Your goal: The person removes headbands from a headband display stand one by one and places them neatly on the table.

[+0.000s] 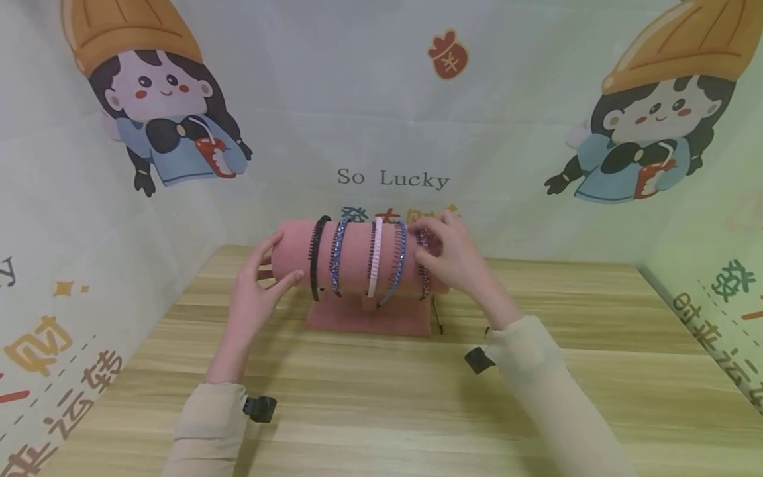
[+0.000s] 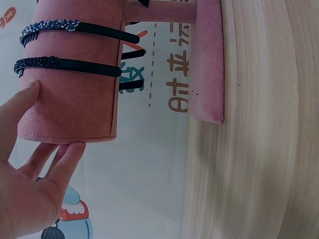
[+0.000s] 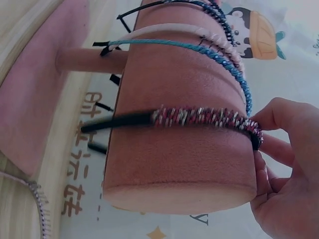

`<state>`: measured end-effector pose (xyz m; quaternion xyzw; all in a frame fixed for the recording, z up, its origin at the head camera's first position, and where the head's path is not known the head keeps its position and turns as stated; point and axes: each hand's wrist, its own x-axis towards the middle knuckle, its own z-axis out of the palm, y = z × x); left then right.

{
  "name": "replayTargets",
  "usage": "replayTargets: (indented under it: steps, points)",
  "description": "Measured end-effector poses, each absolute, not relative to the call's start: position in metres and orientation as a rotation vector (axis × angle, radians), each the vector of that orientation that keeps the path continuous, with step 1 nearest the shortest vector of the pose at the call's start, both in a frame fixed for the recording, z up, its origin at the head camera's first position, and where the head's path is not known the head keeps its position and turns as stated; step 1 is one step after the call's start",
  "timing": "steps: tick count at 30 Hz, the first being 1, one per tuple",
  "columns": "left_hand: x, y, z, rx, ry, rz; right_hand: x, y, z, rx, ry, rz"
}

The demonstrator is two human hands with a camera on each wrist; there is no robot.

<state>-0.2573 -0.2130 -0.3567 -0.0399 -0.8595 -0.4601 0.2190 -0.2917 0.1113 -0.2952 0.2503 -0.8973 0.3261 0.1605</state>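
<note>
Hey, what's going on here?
A person's right hand pinches a dark headband with pink and silver beads around the right end of a pink, fabric-covered cylindrical stand. The left hand touches the stand's left end. Also around the stand are a black headband, a dark headband with blue glitter, a pale pink headband and a bright blue headband. A thin greyish headband is on the pale wooden table, beside the stand.

Cream sleeves [image 1: 208, 427] (lightly creased near the ends), plus black wrist-worn devices [image 1: 260, 409].

Wood-grain table [image 1: 369, 404], pink stand [image 1: 340, 317] on it, loose headband [image 3: 43, 211] alongside
</note>
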Motion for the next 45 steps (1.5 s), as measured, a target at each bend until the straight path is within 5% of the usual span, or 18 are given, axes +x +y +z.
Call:
replayTargets:
  steps: [26,45]
  points:
    - [-0.259,-0.215,-0.358,-0.117,-2.367,-1.258,-0.269,0.113,-0.293,0.508,-2.589,1.275]
    - [-0.258,-0.214,-0.357,-0.117,-2.365,-1.275,-0.274,0.121,-0.279,0.457,-2.698,1.100]
